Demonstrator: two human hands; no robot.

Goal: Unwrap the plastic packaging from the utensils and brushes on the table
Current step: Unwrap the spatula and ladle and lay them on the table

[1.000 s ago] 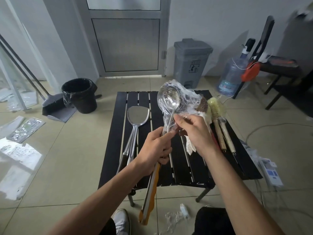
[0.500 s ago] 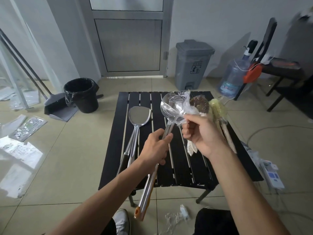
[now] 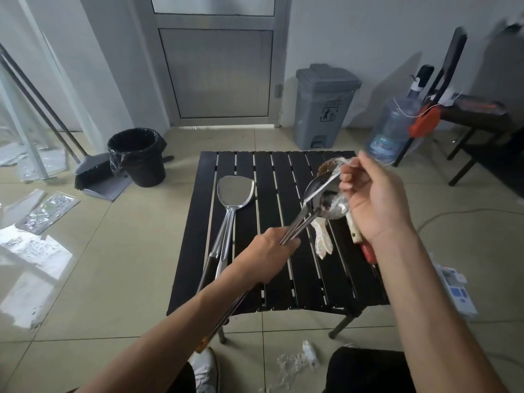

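My left hand [image 3: 269,251] grips the steel shafts of a pair of ladles [image 3: 317,191] held above the black slatted table [image 3: 255,171]. Clear plastic wrap [image 3: 331,177] clings to the ladle bowls, and my right hand [image 3: 374,199] pinches it, stretched taut up and to the right. A bare metal spatula [image 3: 235,191] lies on the table's left half. Brush handles [image 3: 355,232] and a white wrapped utensil [image 3: 323,241] poke out under my right hand; the brush heads are hidden.
A black bin [image 3: 137,156] with a dustpan and broom [image 3: 96,177] stands left of the table, a grey pedal bin [image 3: 324,104] behind it. A water bottle [image 3: 392,129] and chair sit at the right. Crumpled plastic [image 3: 297,361] lies on the floor near my shoe.
The ladles have tilted down to the right. My right hand has moved right and up, pulling the wrap off the ladle bowls into a taut strip.
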